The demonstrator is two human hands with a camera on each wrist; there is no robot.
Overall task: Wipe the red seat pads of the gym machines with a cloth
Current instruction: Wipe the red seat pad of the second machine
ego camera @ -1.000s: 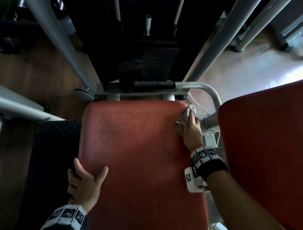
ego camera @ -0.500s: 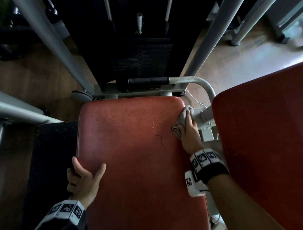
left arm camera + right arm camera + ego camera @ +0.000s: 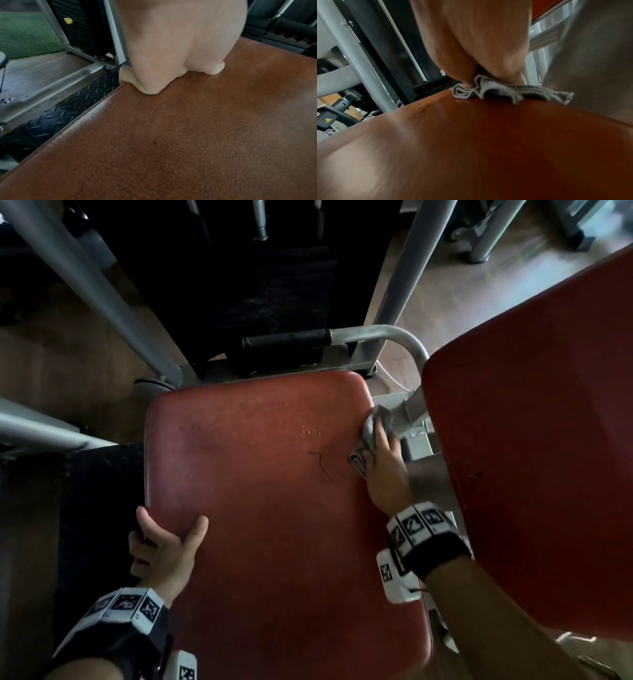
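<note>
Right hand: pressed down on a bunched grey cloth, which is held against the right edge of the red seat pad; finger curl cannot be told. Left hand: left edge of the pad is gripped, thumb on top, fingers wrapped over the side. A second red pad is seen just beside, to the right.

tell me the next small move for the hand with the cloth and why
Probably sweep the cloth leftward across the seat pad. The right hand presses it at the pad's right edge, while a patch of droplets and a thin dark squiggle sit just to its left, not yet under the cloth. The left hand grips the pad's left edge.
</note>
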